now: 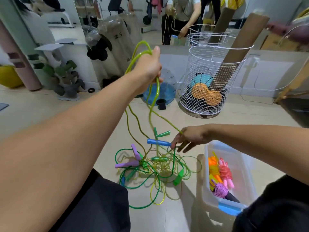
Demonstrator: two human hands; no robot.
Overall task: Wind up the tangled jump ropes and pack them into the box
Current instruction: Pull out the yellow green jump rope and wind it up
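While the left hand (148, 69) grips yellow-green rope (154, 96), the right hand (189, 138) pinches it beside the box (207, 164).

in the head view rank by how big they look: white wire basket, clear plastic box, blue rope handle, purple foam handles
1. White wire mesh basket, though it sits farther away.
2. Clear plastic storage box, partly cut off by the arm and nearer the camera, so this order is unsure.
3. Blue plastic rope handle and each purple foam handle look alike.
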